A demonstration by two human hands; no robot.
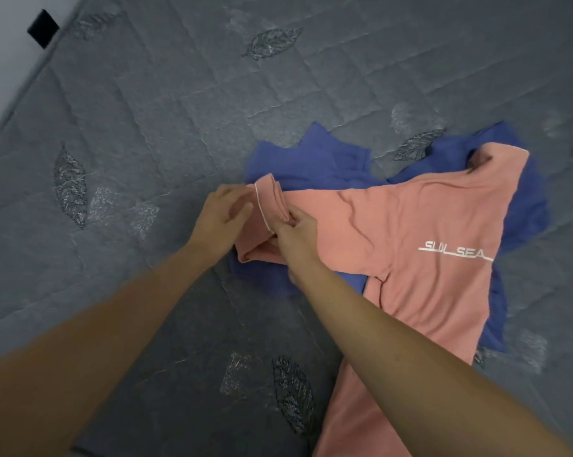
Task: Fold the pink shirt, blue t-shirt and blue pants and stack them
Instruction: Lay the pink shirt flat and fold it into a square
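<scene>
The pink shirt [420,232], with white lettering on the chest, lies spread over blue clothing [315,159] on a grey quilted mattress [146,127]. Blue fabric shows above, to the right of and below the pink shirt; I cannot tell the blue t-shirt from the blue pants. My left hand [221,219] holds the pink collar at its white-trimmed edge, fingers curled onto the fabric. My right hand [293,230] pinches the collar fold just to the right of it. Both forearms reach in from the bottom of the view.
The mattress has a leaf pattern and stretches wide to the left and top of the clothes. Its left edge meets a pale wall [1,61], where a small black tag [43,28] sticks out near the top corner.
</scene>
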